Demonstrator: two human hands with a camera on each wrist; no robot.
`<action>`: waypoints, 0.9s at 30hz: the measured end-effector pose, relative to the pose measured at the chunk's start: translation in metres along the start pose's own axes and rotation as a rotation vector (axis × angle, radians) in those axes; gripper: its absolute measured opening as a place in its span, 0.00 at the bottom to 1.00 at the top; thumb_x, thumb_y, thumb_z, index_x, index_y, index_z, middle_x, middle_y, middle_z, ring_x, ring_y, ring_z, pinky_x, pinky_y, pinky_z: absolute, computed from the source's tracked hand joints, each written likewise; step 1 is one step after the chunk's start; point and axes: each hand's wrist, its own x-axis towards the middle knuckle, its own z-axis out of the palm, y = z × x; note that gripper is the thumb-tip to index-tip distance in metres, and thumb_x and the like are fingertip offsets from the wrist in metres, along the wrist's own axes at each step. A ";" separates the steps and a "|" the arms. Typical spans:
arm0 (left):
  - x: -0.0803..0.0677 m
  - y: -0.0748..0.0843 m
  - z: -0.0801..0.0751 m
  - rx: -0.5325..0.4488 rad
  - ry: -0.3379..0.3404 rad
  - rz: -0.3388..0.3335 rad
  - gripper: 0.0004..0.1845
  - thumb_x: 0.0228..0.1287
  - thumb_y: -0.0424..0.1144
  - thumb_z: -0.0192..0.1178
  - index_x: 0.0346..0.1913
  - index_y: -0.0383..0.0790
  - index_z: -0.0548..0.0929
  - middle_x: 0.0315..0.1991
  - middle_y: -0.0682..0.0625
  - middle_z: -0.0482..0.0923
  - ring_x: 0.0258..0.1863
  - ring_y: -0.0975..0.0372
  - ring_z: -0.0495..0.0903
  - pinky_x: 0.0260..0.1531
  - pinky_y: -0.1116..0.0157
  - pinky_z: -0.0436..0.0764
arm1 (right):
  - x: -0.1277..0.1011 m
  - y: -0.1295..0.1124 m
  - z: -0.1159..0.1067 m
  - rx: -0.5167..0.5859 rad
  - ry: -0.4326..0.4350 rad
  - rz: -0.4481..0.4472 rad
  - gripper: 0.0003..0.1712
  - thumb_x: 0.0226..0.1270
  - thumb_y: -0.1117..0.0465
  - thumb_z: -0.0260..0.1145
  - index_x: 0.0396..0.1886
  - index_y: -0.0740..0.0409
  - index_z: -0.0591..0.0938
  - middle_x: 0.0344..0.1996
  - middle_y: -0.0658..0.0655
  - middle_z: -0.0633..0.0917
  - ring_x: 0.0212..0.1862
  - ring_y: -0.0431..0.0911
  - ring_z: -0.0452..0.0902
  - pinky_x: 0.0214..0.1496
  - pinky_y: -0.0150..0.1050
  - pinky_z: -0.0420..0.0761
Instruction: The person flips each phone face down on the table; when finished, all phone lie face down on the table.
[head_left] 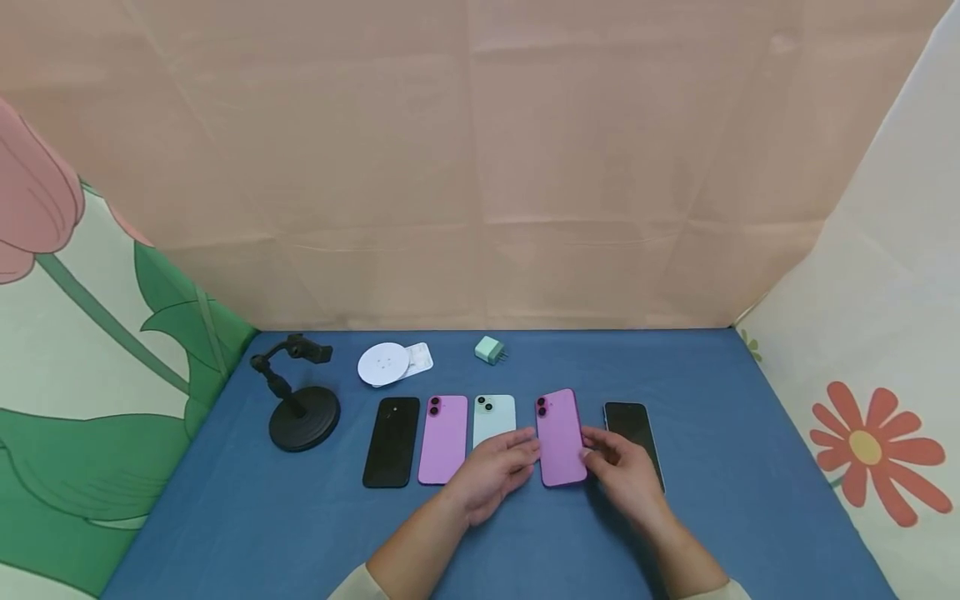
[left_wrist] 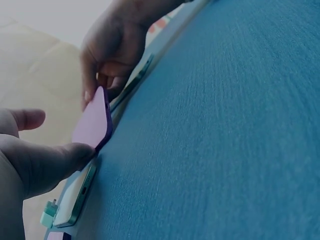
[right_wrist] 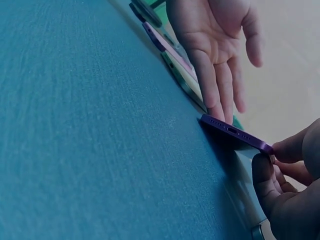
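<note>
A purple phone (head_left: pixel 561 437), its camera side up, is raised along its right edge and tilted down toward the left. My right hand (head_left: pixel 628 482) pinches that right edge between thumb and fingers, as the right wrist view also shows for the phone (right_wrist: pixel 235 132). By the opposite edge is my left hand (head_left: pixel 491 473), fingers extended and palm turned toward the phone. Under the left hand's fingers, a mint-green phone (head_left: pixel 493 417) is partly covered. A dark-screened phone (head_left: pixel 632 425) lies partly behind my right hand.
To the left lie another purple phone (head_left: pixel 444 442) and a black phone (head_left: pixel 391 442). A black stand (head_left: pixel 303 418) is at the far left. Behind the row are a white round disc (head_left: pixel 383 364), overlapping a small white card-like piece (head_left: pixel 422 358), and a mint-green charger plug (head_left: pixel 489 349).
</note>
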 end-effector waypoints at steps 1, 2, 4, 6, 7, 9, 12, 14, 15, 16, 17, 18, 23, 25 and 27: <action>-0.001 0.000 0.000 0.001 -0.001 0.002 0.31 0.79 0.34 0.53 0.78 0.26 0.60 0.77 0.34 0.62 0.79 0.45 0.58 0.75 0.46 0.61 | 0.000 0.000 0.000 -0.005 0.003 -0.006 0.21 0.73 0.63 0.69 0.63 0.60 0.84 0.56 0.61 0.86 0.48 0.49 0.82 0.43 0.30 0.83; -0.001 0.001 -0.001 0.004 -0.002 0.003 0.31 0.79 0.34 0.53 0.78 0.26 0.60 0.78 0.34 0.62 0.79 0.45 0.58 0.75 0.46 0.61 | 0.001 0.001 0.001 -0.012 0.006 -0.016 0.21 0.72 0.63 0.69 0.63 0.60 0.84 0.55 0.61 0.86 0.48 0.49 0.83 0.43 0.30 0.83; -0.001 0.001 -0.002 0.008 -0.003 0.005 0.30 0.80 0.33 0.52 0.78 0.26 0.60 0.78 0.34 0.61 0.79 0.45 0.58 0.75 0.46 0.60 | 0.001 0.002 0.002 -0.030 0.008 -0.032 0.21 0.72 0.63 0.69 0.62 0.60 0.84 0.52 0.60 0.87 0.46 0.49 0.82 0.41 0.31 0.83; -0.002 0.001 -0.003 0.008 -0.004 0.004 0.30 0.80 0.34 0.52 0.78 0.26 0.59 0.78 0.35 0.61 0.79 0.45 0.57 0.75 0.46 0.60 | 0.002 0.002 0.004 -0.044 0.006 -0.040 0.21 0.72 0.63 0.70 0.62 0.60 0.85 0.48 0.59 0.88 0.43 0.48 0.81 0.38 0.32 0.82; -0.002 0.001 -0.004 0.008 -0.003 0.003 0.30 0.80 0.34 0.52 0.78 0.27 0.60 0.78 0.35 0.61 0.79 0.45 0.57 0.75 0.46 0.60 | 0.002 0.002 0.004 -0.051 0.003 -0.042 0.21 0.71 0.64 0.70 0.62 0.60 0.85 0.46 0.58 0.88 0.42 0.48 0.80 0.36 0.32 0.81; -0.003 0.000 -0.006 0.014 0.000 0.003 0.30 0.80 0.34 0.52 0.78 0.27 0.60 0.78 0.36 0.62 0.79 0.46 0.58 0.75 0.46 0.60 | 0.003 0.002 0.006 -0.065 -0.005 -0.038 0.21 0.71 0.63 0.70 0.62 0.59 0.85 0.43 0.57 0.87 0.40 0.48 0.79 0.34 0.33 0.80; -0.003 0.000 -0.008 0.027 0.011 0.007 0.30 0.80 0.34 0.53 0.78 0.28 0.61 0.78 0.37 0.62 0.79 0.47 0.59 0.75 0.46 0.60 | 0.003 0.001 0.007 -0.068 -0.015 -0.028 0.21 0.71 0.63 0.70 0.62 0.59 0.85 0.42 0.55 0.87 0.40 0.47 0.78 0.33 0.34 0.79; -0.003 0.000 -0.009 0.041 0.015 0.015 0.30 0.79 0.34 0.53 0.78 0.29 0.62 0.78 0.37 0.62 0.79 0.47 0.59 0.75 0.46 0.60 | 0.004 0.002 0.008 -0.070 -0.022 -0.026 0.21 0.70 0.63 0.70 0.62 0.59 0.85 0.42 0.54 0.88 0.40 0.47 0.78 0.33 0.34 0.79; -0.004 -0.001 -0.010 0.047 0.015 0.020 0.30 0.79 0.34 0.53 0.78 0.29 0.62 0.78 0.37 0.62 0.79 0.47 0.59 0.75 0.46 0.59 | 0.004 0.002 0.009 -0.071 -0.024 -0.024 0.21 0.70 0.63 0.70 0.61 0.59 0.85 0.43 0.54 0.88 0.40 0.47 0.78 0.33 0.34 0.79; -0.004 0.000 -0.010 0.050 0.016 0.024 0.31 0.79 0.35 0.54 0.78 0.29 0.61 0.78 0.37 0.61 0.79 0.47 0.59 0.75 0.46 0.59 | 0.004 0.002 0.010 -0.071 -0.026 -0.024 0.21 0.70 0.63 0.71 0.61 0.60 0.85 0.43 0.54 0.88 0.40 0.47 0.79 0.34 0.34 0.79; -0.004 0.000 -0.011 0.056 0.017 0.025 0.31 0.79 0.35 0.54 0.78 0.29 0.61 0.78 0.37 0.61 0.79 0.47 0.59 0.75 0.45 0.59 | 0.005 0.002 0.011 -0.072 -0.027 -0.023 0.20 0.70 0.63 0.71 0.61 0.60 0.85 0.43 0.54 0.88 0.40 0.46 0.79 0.34 0.34 0.80; -0.004 0.000 -0.012 0.061 0.017 0.026 0.31 0.79 0.35 0.55 0.79 0.29 0.61 0.79 0.37 0.61 0.79 0.47 0.59 0.75 0.45 0.59 | 0.005 0.002 0.011 -0.073 -0.029 -0.022 0.20 0.70 0.63 0.71 0.61 0.60 0.85 0.43 0.54 0.88 0.40 0.46 0.79 0.34 0.34 0.80; -0.007 0.001 -0.014 0.077 0.033 0.028 0.32 0.78 0.37 0.56 0.79 0.30 0.62 0.78 0.38 0.62 0.78 0.47 0.61 0.74 0.46 0.61 | 0.005 0.000 0.014 -0.088 -0.033 -0.034 0.20 0.69 0.63 0.71 0.59 0.60 0.85 0.44 0.54 0.88 0.41 0.45 0.80 0.38 0.33 0.81; -0.008 0.002 -0.014 0.080 0.043 0.031 0.31 0.78 0.37 0.56 0.78 0.31 0.63 0.78 0.38 0.63 0.77 0.47 0.62 0.73 0.48 0.63 | 0.005 -0.001 0.014 -0.096 -0.035 -0.042 0.20 0.69 0.64 0.71 0.59 0.61 0.85 0.45 0.54 0.88 0.42 0.45 0.81 0.41 0.33 0.82; -0.009 0.002 -0.014 0.085 0.047 0.033 0.31 0.79 0.37 0.56 0.78 0.31 0.63 0.78 0.39 0.63 0.77 0.47 0.63 0.72 0.49 0.64 | 0.005 -0.001 0.015 -0.101 -0.041 -0.047 0.20 0.69 0.64 0.70 0.60 0.61 0.85 0.46 0.54 0.88 0.43 0.45 0.82 0.43 0.33 0.83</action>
